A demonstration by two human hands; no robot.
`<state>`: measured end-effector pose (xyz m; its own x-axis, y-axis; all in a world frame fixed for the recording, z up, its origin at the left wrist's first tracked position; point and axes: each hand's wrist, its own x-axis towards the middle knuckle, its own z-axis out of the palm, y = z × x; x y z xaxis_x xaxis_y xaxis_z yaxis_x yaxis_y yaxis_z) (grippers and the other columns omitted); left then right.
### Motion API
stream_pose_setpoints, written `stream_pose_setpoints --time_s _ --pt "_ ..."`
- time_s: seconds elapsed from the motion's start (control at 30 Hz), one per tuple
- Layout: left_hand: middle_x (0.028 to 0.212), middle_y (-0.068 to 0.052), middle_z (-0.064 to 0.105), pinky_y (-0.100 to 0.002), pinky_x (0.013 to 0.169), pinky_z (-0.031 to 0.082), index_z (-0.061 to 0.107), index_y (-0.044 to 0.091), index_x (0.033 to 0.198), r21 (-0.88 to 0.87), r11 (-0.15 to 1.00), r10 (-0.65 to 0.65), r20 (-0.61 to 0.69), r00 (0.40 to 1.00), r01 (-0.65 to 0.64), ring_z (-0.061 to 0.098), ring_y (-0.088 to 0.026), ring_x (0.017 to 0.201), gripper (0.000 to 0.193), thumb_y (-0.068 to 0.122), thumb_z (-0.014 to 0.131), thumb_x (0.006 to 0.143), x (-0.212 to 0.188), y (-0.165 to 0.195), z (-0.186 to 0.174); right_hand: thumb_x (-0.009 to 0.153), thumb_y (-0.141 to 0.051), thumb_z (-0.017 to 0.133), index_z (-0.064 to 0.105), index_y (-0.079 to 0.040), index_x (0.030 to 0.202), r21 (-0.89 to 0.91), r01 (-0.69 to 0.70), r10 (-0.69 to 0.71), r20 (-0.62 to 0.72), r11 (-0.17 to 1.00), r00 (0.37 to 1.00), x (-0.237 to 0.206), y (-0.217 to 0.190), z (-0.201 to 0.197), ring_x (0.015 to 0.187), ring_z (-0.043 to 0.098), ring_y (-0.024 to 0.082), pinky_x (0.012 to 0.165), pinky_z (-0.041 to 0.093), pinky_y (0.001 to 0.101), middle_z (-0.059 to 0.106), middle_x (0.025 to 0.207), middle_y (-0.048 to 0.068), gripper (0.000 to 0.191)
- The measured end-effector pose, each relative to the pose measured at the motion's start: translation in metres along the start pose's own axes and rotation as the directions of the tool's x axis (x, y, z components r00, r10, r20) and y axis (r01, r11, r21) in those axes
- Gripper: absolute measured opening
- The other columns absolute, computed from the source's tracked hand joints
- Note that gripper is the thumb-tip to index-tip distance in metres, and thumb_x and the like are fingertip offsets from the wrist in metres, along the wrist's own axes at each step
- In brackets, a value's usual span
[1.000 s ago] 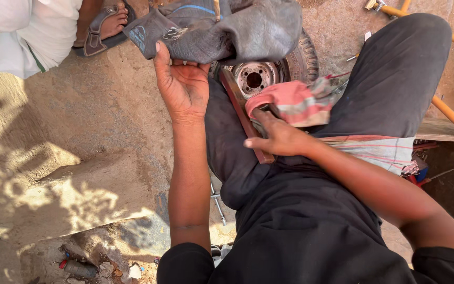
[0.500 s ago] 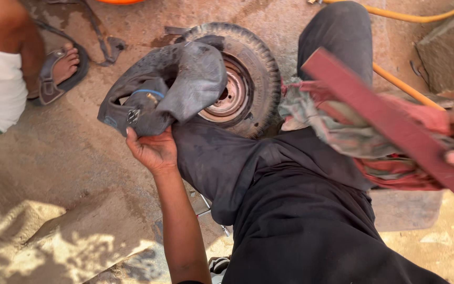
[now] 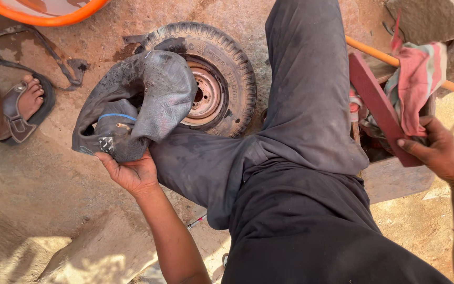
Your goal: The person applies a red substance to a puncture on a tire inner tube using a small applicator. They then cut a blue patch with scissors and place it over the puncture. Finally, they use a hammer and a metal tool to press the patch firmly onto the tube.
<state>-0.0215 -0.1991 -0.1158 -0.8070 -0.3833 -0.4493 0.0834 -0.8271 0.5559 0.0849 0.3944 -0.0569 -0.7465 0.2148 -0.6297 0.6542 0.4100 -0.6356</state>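
My left hand (image 3: 130, 171) grips the lower edge of a limp black rubber inner tube (image 3: 143, 102) that lies folded over a small tyre on a rusty rim (image 3: 214, 79). My right hand (image 3: 437, 152) holds a flat dark red bar (image 3: 377, 105) together with a striped pink and grey cloth (image 3: 416, 84), just above a wooden box (image 3: 395, 179) at the right. My legs in dark trousers (image 3: 300, 137) stretch between the two hands.
Another person's sandalled foot (image 3: 24, 105) rests on the dirt at the left. An orange basin rim (image 3: 43, 16) shows at the top left. An orange pipe (image 3: 374, 52) runs behind the box, below a large stone (image 3: 426, 21).
My right hand has carried the red bar and cloth from my lap out to the right, over the wooden box. My left hand stays on the inner tube. The view has shifted.
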Motion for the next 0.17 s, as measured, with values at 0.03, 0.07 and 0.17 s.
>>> stream_pose_setpoints --time_s 0.03,0.07,0.17 --pt "0.148 -0.005 0.062 -0.046 0.12 0.05 0.052 0.01 0.15 -0.023 0.999 0.033 -0.003 0.999 -0.033 0.06 -0.025 0.137 0.065 0.045 0.072 0.098 0.0 0.0 -0.004 0.093 -0.014 0.076 0.053 0.004 0.122 0.009 -0.023 0.023 0.004 1.0 1.0 0.001 -0.006 0.009 0.1 0.059 0.016 0.082 0.051 0.0304 0.064 0.112 0.013 0.041" --pt "0.148 -0.005 0.062 -0.045 0.12 0.05 0.052 0.01 0.15 -0.046 0.997 0.066 -0.006 0.998 -0.066 0.061 -0.024 0.137 0.062 0.043 0.07 0.101 0.0 0.001 -0.006 0.094 -0.015 0.076 0.052 0.004 0.123 0.018 -0.046 0.046 0.007 0.999 0.999 0.002 -0.011 0.016 0.098 0.059 0.016 0.081 0.051 0.0305 0.063 0.112 0.013 0.042" --pt "0.148 -0.01 0.062 -0.048 0.12 0.052 0.053 0.006 0.149 -0.164 0.979 0.115 -0.044 0.992 -0.121 0.061 -0.028 0.136 0.062 0.042 0.067 0.101 -0.005 0.015 -0.019 0.096 -0.018 0.075 0.05 0.002 0.131 0.007 -0.09 0.09 -0.023 0.996 0.996 0.001 -0.016 0.0 0.099 0.059 0.016 0.079 0.051 0.0296 0.062 0.115 0.011 0.048"
